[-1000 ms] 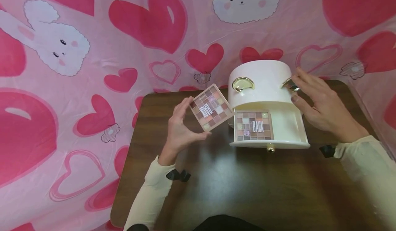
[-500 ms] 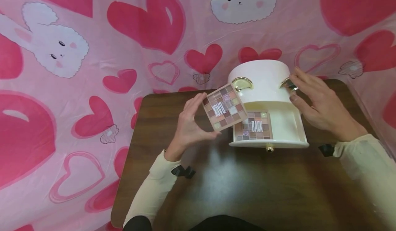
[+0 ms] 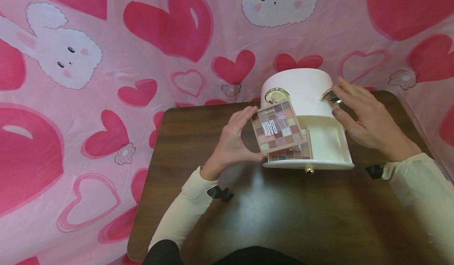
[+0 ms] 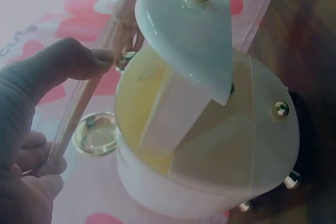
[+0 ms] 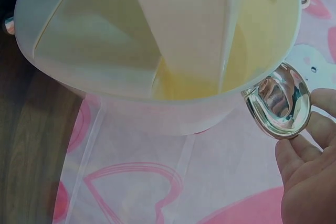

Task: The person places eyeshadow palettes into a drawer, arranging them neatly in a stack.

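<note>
My left hand (image 3: 234, 140) holds an eyeshadow palette (image 3: 278, 126) by its left edges, fingers at the top and thumb at the bottom corner. The palette is tilted, with its lettering turned sideways. It overlaps a second palette (image 3: 296, 154), which lies in the left part of the pulled-out drawer (image 3: 328, 142). In the left wrist view, the held palette (image 4: 79, 106) appears edge-on between thumb and fingers. At the white storage box (image 3: 308, 95), my right hand (image 3: 369, 119) holds the gold handle (image 5: 281, 103) on the right side with its fingertips.
The drawer front carries a gold knob (image 3: 309, 169), and its right part is bare. A second gold handle (image 3: 277, 96) sits on the box's left. Under it all is a dark wooden table (image 3: 213, 225). A pink heart-print cloth (image 3: 149, 44) hangs behind.
My left hand has carried its palette rightward from beside the box to over the drawer, covering much of the palette lying there. My right hand stays at the gold handle.
</note>
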The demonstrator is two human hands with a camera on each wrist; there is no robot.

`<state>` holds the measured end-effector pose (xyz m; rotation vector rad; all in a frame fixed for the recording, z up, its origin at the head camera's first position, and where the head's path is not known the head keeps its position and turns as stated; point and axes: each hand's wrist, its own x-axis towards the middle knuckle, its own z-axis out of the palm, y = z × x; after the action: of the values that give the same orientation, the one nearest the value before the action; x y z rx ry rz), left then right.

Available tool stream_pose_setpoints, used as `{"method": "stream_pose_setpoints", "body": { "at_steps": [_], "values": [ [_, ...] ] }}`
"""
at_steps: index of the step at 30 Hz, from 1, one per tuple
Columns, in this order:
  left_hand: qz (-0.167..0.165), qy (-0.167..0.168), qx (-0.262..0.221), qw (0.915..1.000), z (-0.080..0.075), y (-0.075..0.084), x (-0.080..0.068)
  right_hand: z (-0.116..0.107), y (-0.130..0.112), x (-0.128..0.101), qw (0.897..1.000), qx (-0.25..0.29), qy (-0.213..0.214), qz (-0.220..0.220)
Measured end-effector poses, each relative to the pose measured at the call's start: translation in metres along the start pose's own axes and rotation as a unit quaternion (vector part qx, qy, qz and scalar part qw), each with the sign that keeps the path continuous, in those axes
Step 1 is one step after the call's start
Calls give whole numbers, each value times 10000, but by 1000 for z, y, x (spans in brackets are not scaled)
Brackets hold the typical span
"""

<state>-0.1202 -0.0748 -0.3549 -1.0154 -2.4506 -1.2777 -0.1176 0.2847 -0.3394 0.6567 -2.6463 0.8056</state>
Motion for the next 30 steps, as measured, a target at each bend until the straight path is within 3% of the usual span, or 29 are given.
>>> {"method": "stream_pose_setpoints", "body": {
  "at_steps": [8,18,30],
  "values": [
    [31,-563,25,9984,4,7,11,2,3,1,9997,100,132,-154],
    [114,-1172,-158,9929,1,14,21,1,2,1,10000,15,63,-34],
    [-134,-1714,94,9851,5,21,31,1,2,0,10000,-7,23,42]
  ]
}}
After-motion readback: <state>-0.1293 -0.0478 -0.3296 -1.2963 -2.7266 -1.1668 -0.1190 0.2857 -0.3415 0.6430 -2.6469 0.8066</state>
